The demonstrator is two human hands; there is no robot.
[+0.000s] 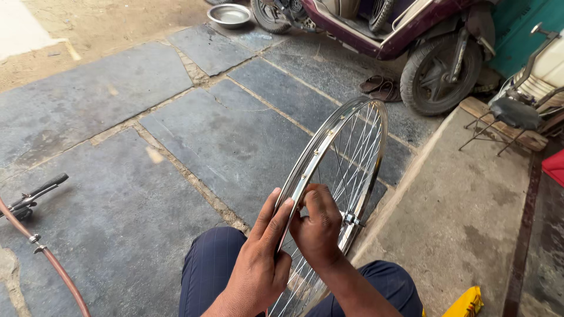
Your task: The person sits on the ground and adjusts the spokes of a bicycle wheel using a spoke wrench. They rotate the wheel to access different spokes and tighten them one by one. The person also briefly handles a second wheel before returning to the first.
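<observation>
A shiny metal bicycle wheel rim [346, 126] with thin spokes stands upright between my knees, edge toward me. My left hand [258, 261] lies flat against the near left side of the rim, fingers stretched up along it. My right hand [317, 226] reaches in from the right and pinches at the rim's inner edge near a spoke end, thumb and fingers closed there. The wheel's hub [351, 220] shows just right of my right hand. My dark blue trousers [211, 264] fill the bottom of the view.
A maroon scooter [411, 35] is parked at the back right, sandals [380, 88] beside its tyre. A metal bowl [229, 14] sits far back. A bicycle frame tube and handlebar [35, 194] lie at left. A saddle [514, 111] and yellow packet [467, 302] are at right.
</observation>
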